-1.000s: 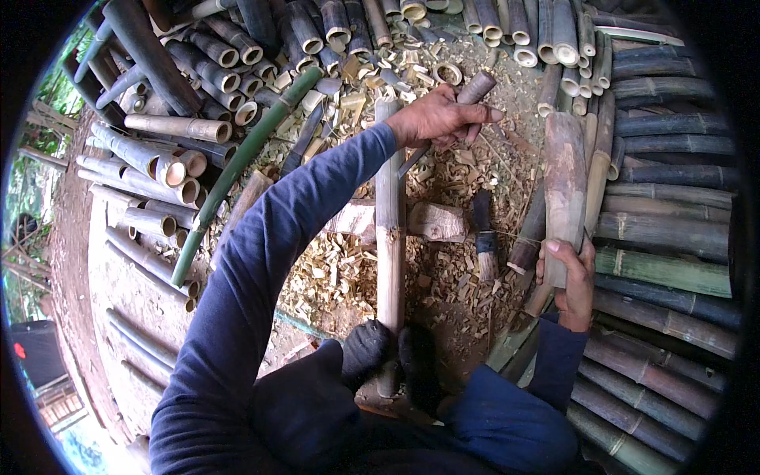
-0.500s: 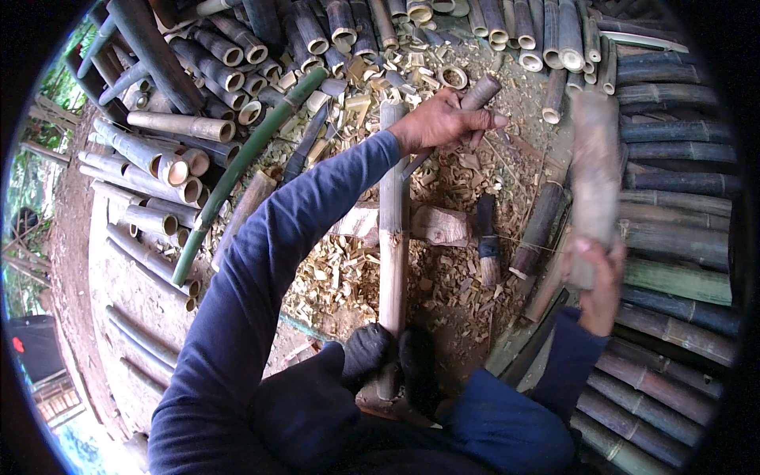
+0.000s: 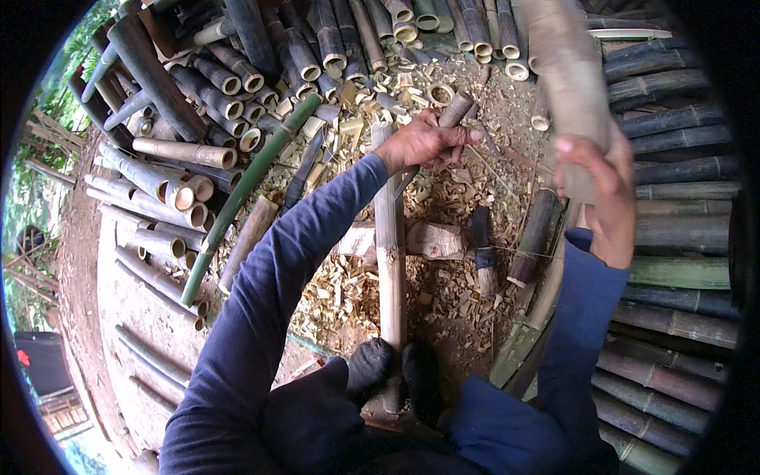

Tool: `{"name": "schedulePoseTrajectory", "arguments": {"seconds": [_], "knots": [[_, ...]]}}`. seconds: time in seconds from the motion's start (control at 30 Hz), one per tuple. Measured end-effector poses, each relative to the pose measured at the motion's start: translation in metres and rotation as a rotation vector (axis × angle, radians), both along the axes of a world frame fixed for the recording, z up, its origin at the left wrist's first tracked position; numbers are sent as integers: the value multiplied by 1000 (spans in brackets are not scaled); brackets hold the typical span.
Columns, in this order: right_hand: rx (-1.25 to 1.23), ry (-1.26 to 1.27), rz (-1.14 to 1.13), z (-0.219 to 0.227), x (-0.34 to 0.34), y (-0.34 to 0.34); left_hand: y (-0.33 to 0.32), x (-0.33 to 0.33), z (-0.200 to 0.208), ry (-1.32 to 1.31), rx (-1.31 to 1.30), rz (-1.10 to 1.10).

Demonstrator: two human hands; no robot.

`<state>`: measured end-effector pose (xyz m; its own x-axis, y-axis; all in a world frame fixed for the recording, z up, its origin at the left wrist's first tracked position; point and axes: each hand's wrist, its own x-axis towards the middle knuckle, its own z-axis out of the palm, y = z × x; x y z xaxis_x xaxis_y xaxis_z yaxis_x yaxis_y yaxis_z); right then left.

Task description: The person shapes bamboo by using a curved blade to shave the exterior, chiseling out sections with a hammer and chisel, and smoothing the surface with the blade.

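by the pole (image 3: 391, 297), our left hand (image 3: 421, 144) clutches a tool (image 3: 456, 109), likely to steady it; our right hand (image 3: 605, 186) clasps a club (image 3: 568, 75).

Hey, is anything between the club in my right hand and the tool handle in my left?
Nothing visible stands between the club in your right hand and the tool handle in your left hand. The bamboo tube showing in that gap appears to lie on the ground below.

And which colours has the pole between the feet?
Head view: the pole is greyish brown toward its far end, pale tan nearer the feet.
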<state>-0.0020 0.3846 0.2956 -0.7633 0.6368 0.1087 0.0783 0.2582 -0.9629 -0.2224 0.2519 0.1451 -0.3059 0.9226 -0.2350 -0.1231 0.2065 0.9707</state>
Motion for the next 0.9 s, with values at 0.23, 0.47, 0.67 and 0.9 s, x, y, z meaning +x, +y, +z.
{"name": "schedulePoseTrajectory", "arguments": {"seconds": [0.23,0.47,0.67,0.9], "knots": [[399,0,-47,-84,3,48,17,14,8,5,22,-32],[7,2,12,-26,2,6,1,-1,-9,49,29,-47],[153,151,-2,-63,9,45,11,11,-2,46,60,-50],[-23,-119,179,-55,2,-6,17,-6,-37,808,174,-60]]}}
